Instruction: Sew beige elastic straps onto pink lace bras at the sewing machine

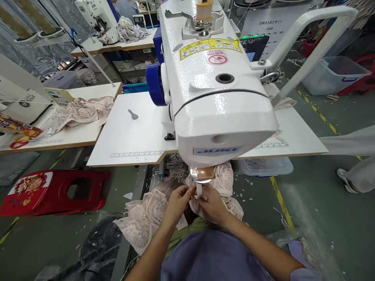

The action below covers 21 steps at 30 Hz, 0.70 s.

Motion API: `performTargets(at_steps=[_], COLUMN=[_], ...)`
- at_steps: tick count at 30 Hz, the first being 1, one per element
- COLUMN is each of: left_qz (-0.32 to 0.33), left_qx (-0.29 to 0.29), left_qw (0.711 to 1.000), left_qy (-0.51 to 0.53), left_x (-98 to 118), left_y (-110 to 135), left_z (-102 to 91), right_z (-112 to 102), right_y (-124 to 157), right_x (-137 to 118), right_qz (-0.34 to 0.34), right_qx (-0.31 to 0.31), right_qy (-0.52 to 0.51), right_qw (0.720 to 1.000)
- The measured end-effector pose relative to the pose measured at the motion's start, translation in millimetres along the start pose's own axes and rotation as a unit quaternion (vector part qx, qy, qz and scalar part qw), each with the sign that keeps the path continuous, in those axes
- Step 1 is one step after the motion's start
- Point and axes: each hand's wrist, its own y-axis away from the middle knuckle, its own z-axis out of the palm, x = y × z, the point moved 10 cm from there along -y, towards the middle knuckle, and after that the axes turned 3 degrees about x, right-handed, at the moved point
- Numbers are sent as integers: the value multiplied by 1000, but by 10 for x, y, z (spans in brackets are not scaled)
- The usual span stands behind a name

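Observation:
Below the head of a white sewing machine (225, 121), both my hands are close together at a pale pink lace bra (224, 179). My left hand (179, 201) is closed, its thumb and finger pinching the bra's edge. My right hand (213, 203) is closed on the same bra, and a narrow light strap (199, 190) stands up between the hands. Fingers partly hide the exact grip. Just above them is the machine's metal and tan front part (202, 174). More pale lace bras (143, 220) hang over my lap on the left.
A white worktable (131, 134) with a printed ruler carries a small grey tool (133, 114). Left are a side table with lace bras (88, 111) and a red stool (58, 191). A clear plastic bin (266, 166) sits under the table. At right, a person's leg (351, 144) shows.

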Motion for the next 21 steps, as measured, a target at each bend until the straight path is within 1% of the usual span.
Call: performTargets(at_steps=[1,3,6,9,11,13,15,17,19,21], left_qz=[0,3,10,14,15,15,16,18,25,34], left_qx=[3,24,33,20,19,19,20,24,33,40], left_qw=[1000,1000,999,1000,1000,1000,1000,999,999,998], left_qy=[7,8,0,1,0,-5,-12,-18,-25,-37], left_x=[1,32,127,221,259,278,290,307,327,326], left_y=[-1,8,53,103,124,132,126,103,63,19], left_z=[37,29,-11,-9,-4,11,33,49,46,32], right_z=[-12,-85,-215,-239,-248,-267,-272,-243,-199,-193], right_y=[23,48,15,-70,-123,-142,-113,-52,-13,-56], right_x=[-43,-92,-162,-265,-318,-342,-344,-340,-320,-274], right_qz=[-34,-65,-73,-87,-96,-101,-109,-132,-161,-183], right_qx=[-11,-10,2,-12,-7,13,34,38,18,-35], right_qy=[34,67,102,149,155,144,135,140,166,187], right_qw=[999,996,992,985,983,984,984,981,973,965])
